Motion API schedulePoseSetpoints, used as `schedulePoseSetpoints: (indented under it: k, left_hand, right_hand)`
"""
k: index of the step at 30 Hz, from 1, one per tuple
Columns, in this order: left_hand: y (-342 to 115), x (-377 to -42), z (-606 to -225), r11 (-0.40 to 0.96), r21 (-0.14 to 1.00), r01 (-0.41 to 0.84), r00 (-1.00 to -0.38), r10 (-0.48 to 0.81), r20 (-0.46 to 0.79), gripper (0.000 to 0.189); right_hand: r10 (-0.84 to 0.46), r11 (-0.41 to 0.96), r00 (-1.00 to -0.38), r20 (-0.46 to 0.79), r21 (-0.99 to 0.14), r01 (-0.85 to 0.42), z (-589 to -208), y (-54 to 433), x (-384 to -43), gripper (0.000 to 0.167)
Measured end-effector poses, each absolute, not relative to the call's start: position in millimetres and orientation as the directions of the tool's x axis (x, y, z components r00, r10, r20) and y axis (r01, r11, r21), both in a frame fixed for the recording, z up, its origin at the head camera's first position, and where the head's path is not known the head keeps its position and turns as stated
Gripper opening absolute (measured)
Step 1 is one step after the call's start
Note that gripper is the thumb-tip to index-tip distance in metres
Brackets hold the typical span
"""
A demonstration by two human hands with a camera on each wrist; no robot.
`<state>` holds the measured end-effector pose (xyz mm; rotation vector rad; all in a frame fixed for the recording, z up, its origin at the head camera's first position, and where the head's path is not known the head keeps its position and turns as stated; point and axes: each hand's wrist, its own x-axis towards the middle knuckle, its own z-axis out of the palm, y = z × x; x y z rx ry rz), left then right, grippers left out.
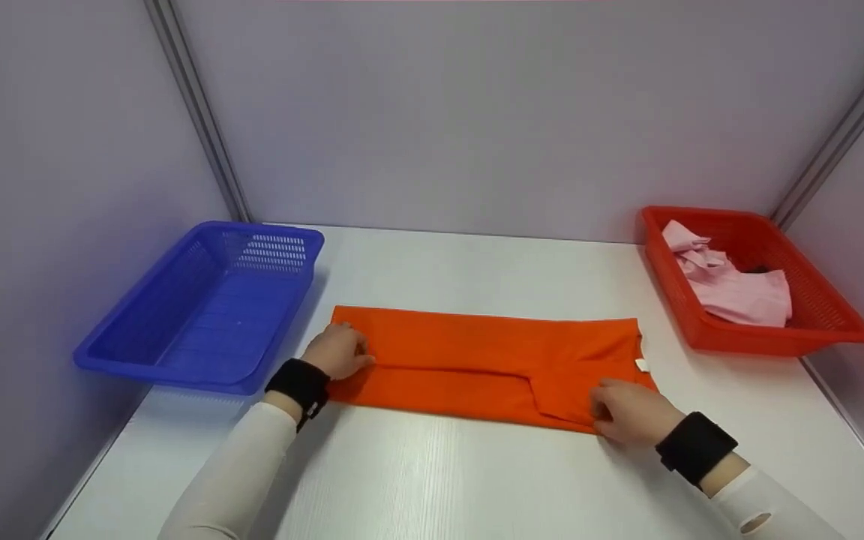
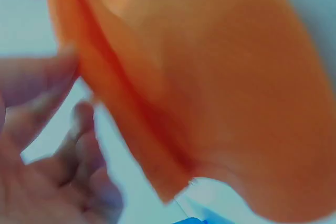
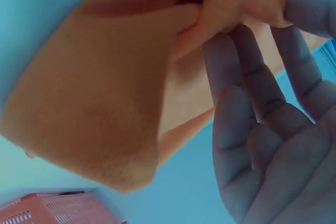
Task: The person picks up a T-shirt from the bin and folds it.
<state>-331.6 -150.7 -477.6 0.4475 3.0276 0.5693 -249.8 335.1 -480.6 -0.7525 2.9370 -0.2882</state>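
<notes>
An orange T-shirt (image 1: 439, 345) lies folded into a long strip across the white table, with a white tag at its right end and a folded-in sleeve edge on top. At the strip's left end, my left hand (image 1: 338, 351) pinches the cloth; the left wrist view has its fingers (image 2: 39, 77) at the edge of the orange fabric. My right hand (image 1: 634, 411) is at the near right corner. In the right wrist view, its thumb and fingers (image 3: 262, 72) pinch a gathered bit of the cloth, part of which hangs loose beside them.
A blue plastic basket (image 1: 293, 330) stands on the left, with nothing seen inside. To the right, a red basket (image 1: 747, 341) holds crumpled pink cloth (image 1: 743, 292) and a small dark item. Pale partition walls (image 1: 439, 120) enclose the table (image 1: 432, 480) at the back and sides.
</notes>
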Motion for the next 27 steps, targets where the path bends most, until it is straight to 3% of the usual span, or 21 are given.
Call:
schedulePoseSetpoints:
  k: [3,7,10,13,17,20,23,27]
  left_hand:
    - [-154.8,-332.0,-480.8,0.911,0.348,0.221,-0.972,0.234,0.004,0.023]
    - [-157.6,-334.3,-484.5,0.906,0.359,0.226,-0.974,0.21,0.082,0.019]
    - [-158.4,-338.0,-486.7,0.897,0.358,0.26,-0.963,0.268,0.03,0.033]
    - [-159.4,-340.7,-489.6,0.901,0.357,0.246,-0.956,0.286,-0.063,0.043]
    - [-159.4,-339.3,-490.3,0.926,0.297,0.234,-0.964,0.261,-0.051,0.041]
    - [-156.1,-334.9,-483.7,0.943,0.222,0.249,-0.966,0.258,-0.012,0.033]
    - [-149.4,-330.6,-471.0,0.945,0.193,0.262,-0.959,0.278,-0.058,0.021]
    - [-140.6,-327.0,-458.1,0.896,0.385,0.221,-0.933,0.309,-0.183,0.018]
  right_hand:
    - [-0.481,0.858,-0.876,-0.03,-0.22,-0.464,-477.9,334.0,-248.6,0.024]
    - [-0.466,0.853,-0.885,0.012,-0.26,-0.453,-472.7,318.9,-240.3,0.02]
    - [-0.469,0.854,-0.883,-0.023,-0.268,-0.446,-472.6,300.6,-232.2,0.039]
    - [-0.472,0.87,-0.879,-0.071,-0.197,-0.452,-479.8,285.3,-227.0,0.043]
    - [-0.504,0.864,-0.863,-0.029,-0.013,-0.504,-493.7,276.9,-231.2,0.032]
    - [-0.52,0.853,-0.853,0.029,0.074,-0.517,-499.0,282.2,-252.0,0.032]
    - [-0.478,0.878,-0.878,0.028,0.04,-0.477,-500.2,295.7,-288.0,0.04]
    - [-0.302,0.945,-0.953,-0.004,-0.131,-0.299,-499.1,308.2,-335.1,0.051]
